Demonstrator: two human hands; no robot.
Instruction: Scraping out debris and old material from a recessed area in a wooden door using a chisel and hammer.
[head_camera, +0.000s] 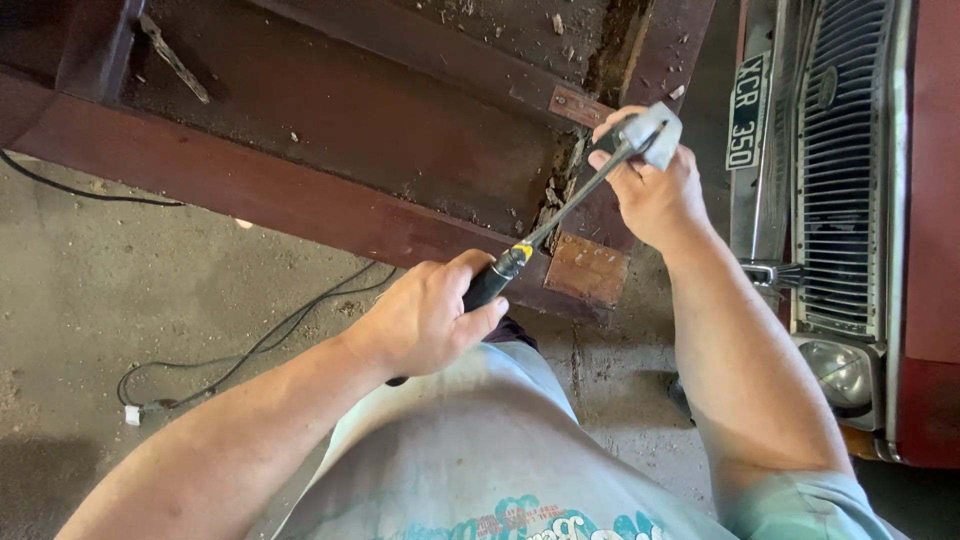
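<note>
The left hand (425, 320) is wrapped tight around the black handle of a screwdriver (545, 230) whose shaft runs toward one o'clock into a small grey metal piece (655, 130) pinched in the right hand (655, 190), above the reddish wooden frame (300, 190).

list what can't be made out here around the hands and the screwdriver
- Head view: the screwdriver tip is hidden behind the small grey metal piece held in the right hand.
- The handle's rear end is covered by the left hand.
- The red-brown frame is cut off by the top and left edges.
- The car grille is cut off at the right.
</note>
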